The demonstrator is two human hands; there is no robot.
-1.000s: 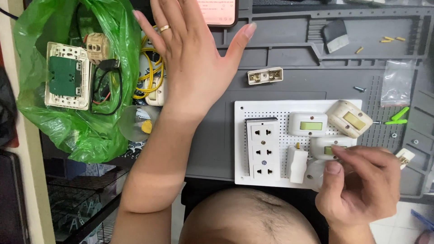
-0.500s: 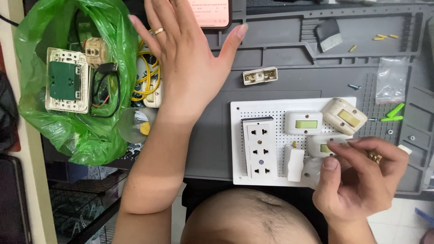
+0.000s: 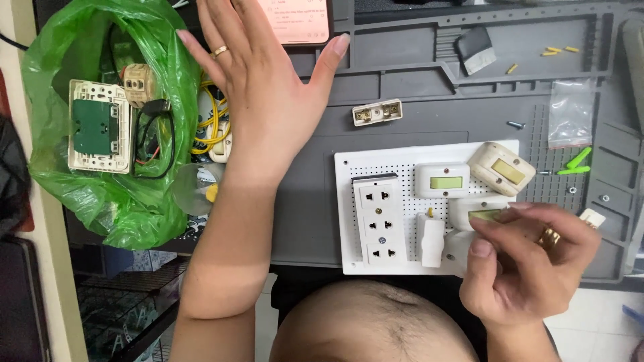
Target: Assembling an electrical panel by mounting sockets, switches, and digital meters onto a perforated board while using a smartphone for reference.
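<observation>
Switch module [image 3: 484, 213], cream with a green window, sits at the lower right of the frame on the white pegboard [image 3: 386, 159]. The right hand [image 3: 530, 268] has its fingers pinched on it, as if to seat it. The left hand [image 3: 265, 87], fingers spread flat, has crept toward the green bag [image 3: 100, 201], perhaps steadying the worktop [image 3: 402, 60].
</observation>
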